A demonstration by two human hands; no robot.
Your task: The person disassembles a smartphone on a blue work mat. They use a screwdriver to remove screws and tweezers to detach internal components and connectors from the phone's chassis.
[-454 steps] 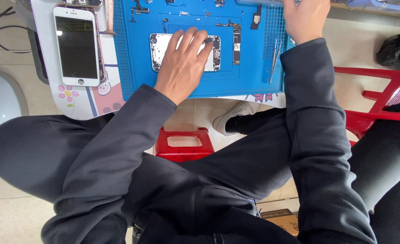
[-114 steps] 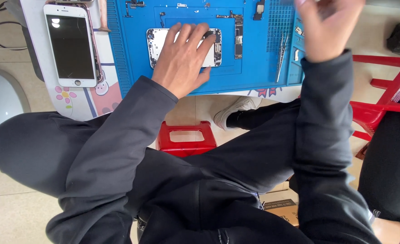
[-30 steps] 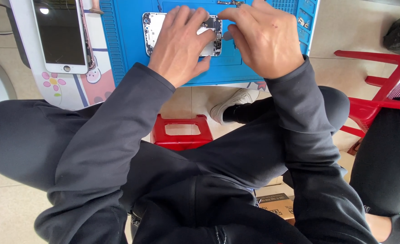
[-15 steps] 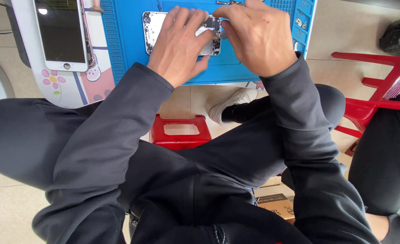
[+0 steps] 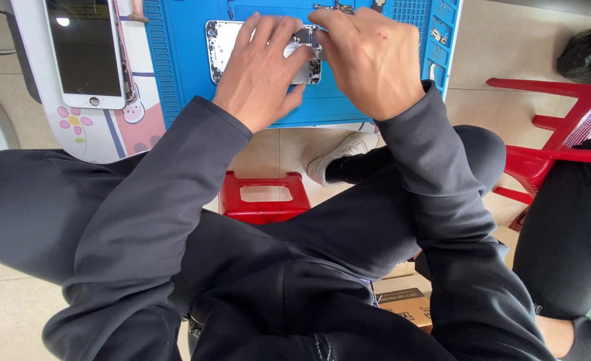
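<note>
on a blue mat [image 5: 188, 73], an opened phone shell [image 5: 225, 40] lies half stripped. the left hand [image 5: 262, 70] presses it flat, fingers spread; the right hand [image 5: 372, 57] pinches at its inner edge. the screen [image 5: 85, 50] lies apart.

left hand [image 5: 260, 70] splayed flat, right hand [image 5: 369, 57] curled

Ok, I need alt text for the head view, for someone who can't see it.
Both hands work on an opened phone housing lying on a blue repair mat: the left hand presses it flat while the right hand pinches at its right end. A white phone screen lies to the left.
</note>
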